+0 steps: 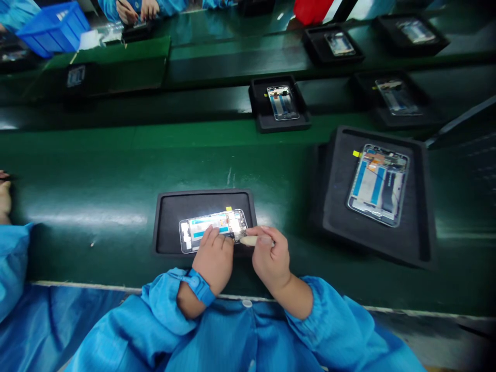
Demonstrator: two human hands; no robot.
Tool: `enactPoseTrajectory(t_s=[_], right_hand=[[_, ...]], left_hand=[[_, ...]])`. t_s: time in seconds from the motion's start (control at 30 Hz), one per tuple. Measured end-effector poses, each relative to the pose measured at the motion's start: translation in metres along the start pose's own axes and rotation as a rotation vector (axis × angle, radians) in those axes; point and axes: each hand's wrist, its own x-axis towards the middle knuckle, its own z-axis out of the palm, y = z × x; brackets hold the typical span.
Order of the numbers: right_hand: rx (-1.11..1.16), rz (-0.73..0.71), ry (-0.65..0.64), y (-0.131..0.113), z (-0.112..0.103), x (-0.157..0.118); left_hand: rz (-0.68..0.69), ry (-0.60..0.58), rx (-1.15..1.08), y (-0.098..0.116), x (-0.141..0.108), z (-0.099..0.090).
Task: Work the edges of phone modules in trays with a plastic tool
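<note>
A phone frame (209, 227) with blue strips and a yellow tab lies lengthwise in a black foam tray (166, 222). My left hand (215, 258), with a blue strap at the wrist, rests on the frame's near edge, its fingers together and pressed onto it. In my right hand (273, 256) is a pale, pointed stick tool (250, 241), gripped between thumb and fingers. The tool's tip meets the right end of the phone frame, near my left fingertips. Small parts under the tip are too fine to make out.
Stacked black trays (418, 206) stand at the right with another phone frame (380, 183) on top. More trays with frames sit on the green line (209, 103) beyond. A blue bin (56, 31) and other people's hands (137, 10) are at the back; a sleeve (13, 263) shows at left.
</note>
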Motion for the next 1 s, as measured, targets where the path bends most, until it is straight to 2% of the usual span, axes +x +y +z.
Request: enactPoseTrajectory(t_s=[0.1, 0.23, 0.43, 0.57, 0.63, 0.67, 0.73, 0.87, 0.93, 1.0], right_hand=[[0.015, 0.009, 0.045, 0.002, 0.001, -0.001], [0.012, -0.005, 0.002, 0.003, 0.000, -0.002], [-0.115, -0.097, -0.168, -0.010, -0.006, 0.008], [-0.292, -0.269, -0.364, -0.021, 0.000, 0.016], [-0.315, -0.337, -0.381, -0.023, 0.004, 0.018], [-0.304, -0.324, -0.359, -0.022, 0.005, 0.019], [-0.234, -0.156, -0.286, -0.019, 0.006, 0.021], [0.065, 0.418, 0.013, -0.013, 0.002, 0.024], [0.193, 0.533, 0.136, -0.011, 0.000, 0.024], [0.256, 0.548, 0.172, -0.012, -0.001, 0.022]], left_hand=[[0.003, 0.000, -0.005, 0.000, 0.000, 0.000], [0.009, -0.014, -0.012, 0.000, 0.001, -0.001], [0.009, -0.015, -0.022, -0.001, 0.001, -0.002], [0.043, -0.006, -0.026, -0.003, 0.000, -0.002], [0.060, 0.006, -0.022, -0.005, 0.000, -0.001], [0.062, 0.011, -0.024, -0.005, 0.000, -0.001], [0.052, 0.022, -0.037, -0.007, 0.001, 0.000], [0.016, 0.077, -0.065, -0.007, 0.001, 0.003], [0.007, 0.106, -0.074, -0.006, 0.001, 0.005], [0.006, 0.121, -0.083, -0.005, -0.001, 0.005]])
